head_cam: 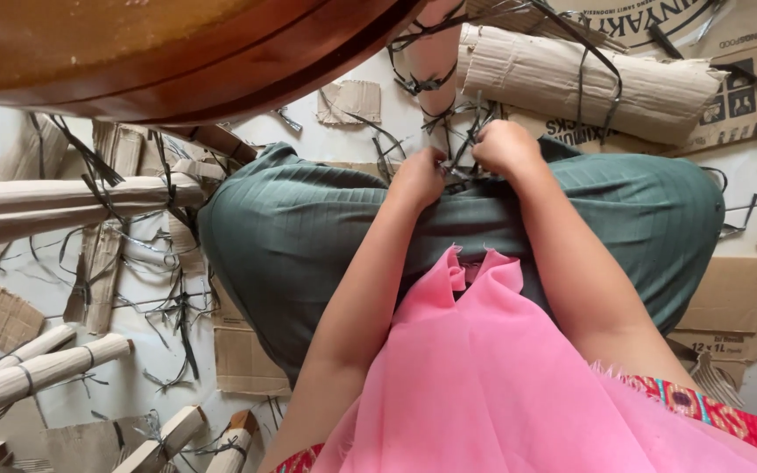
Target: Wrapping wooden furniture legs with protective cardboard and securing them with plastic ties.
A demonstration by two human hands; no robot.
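Pinching thin black straps, left hand, right hand, tangled, dark

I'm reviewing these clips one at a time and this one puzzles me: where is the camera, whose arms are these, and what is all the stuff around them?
There is no machine here. The one picture comes from a camera worn on a person's head, looking down past a pink cloth and a green ribbed skirt over the lap. The left hand and right hand meet at a tangle of dark plastic straps, pinching them. Ahead lies a rolled cardboard bundle bound with strap. The white floor holds cardboard scraps, strap offcuts and wrapped wooden legs. A brown wooden edge crosses the top.
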